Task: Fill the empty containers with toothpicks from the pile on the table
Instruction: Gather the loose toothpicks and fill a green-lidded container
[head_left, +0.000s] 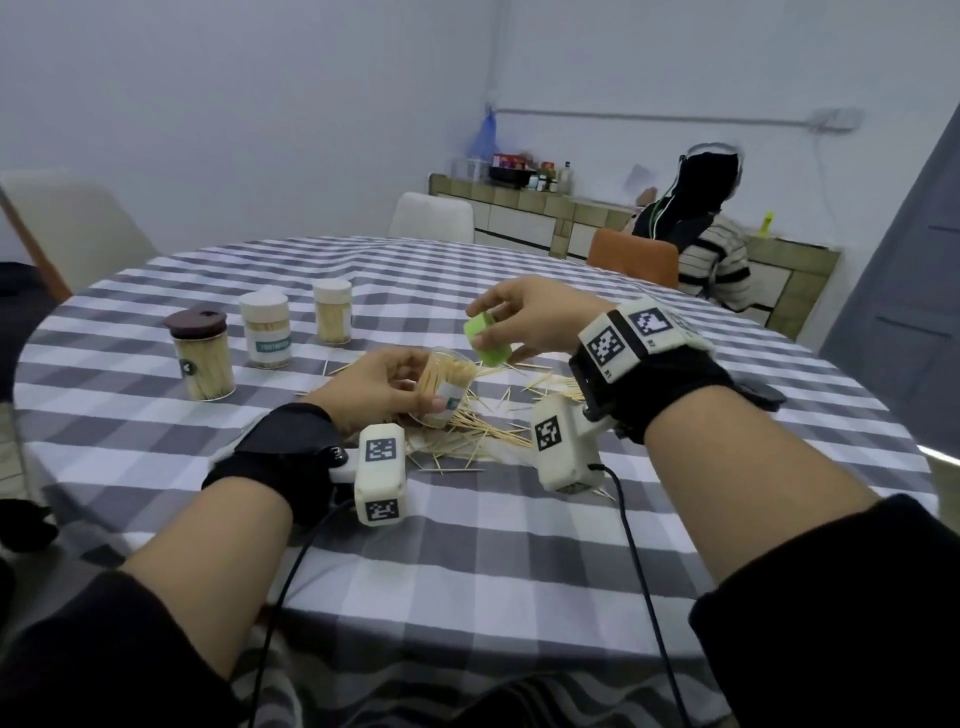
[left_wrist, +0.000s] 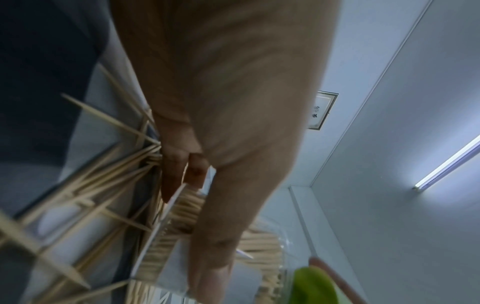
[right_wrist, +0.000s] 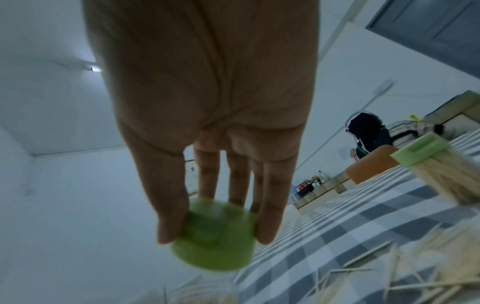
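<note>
1. Forearms in dark sleeves (head_left: 130, 639) are reaching over the checked table (head_left: 467, 561), each wrist carrying a white tagged camera block (head_left: 382, 475).
2. Left hand (head_left: 374, 387) is gripping a clear jar (head_left: 447, 387), fingers and thumb curled round it; jar is tilting, open-mouthed, packed with toothpicks, sitting right over the pile (head_left: 483, 426).
3. Right hand (head_left: 524, 317) is pinching a green lid (head_left: 485, 340) between thumb and fingers, hovering just beyond and above the jar mouth, not touching it.
4. Pile is lying scattered between both hands, partly hidden by the jar and camera blocks.
5. Three filled, capped jars are standing far left: brown-lid (head_left: 200, 353), white-lid (head_left: 266, 327), cream-lid (head_left: 332, 310).
6. Another green-capped jar (right_wrist: 439, 164) is showing in the right wrist view, blurred.
7. Someone in a striped top (head_left: 711, 260) is sitting beyond the table by a counter (head_left: 545, 213).
</note>
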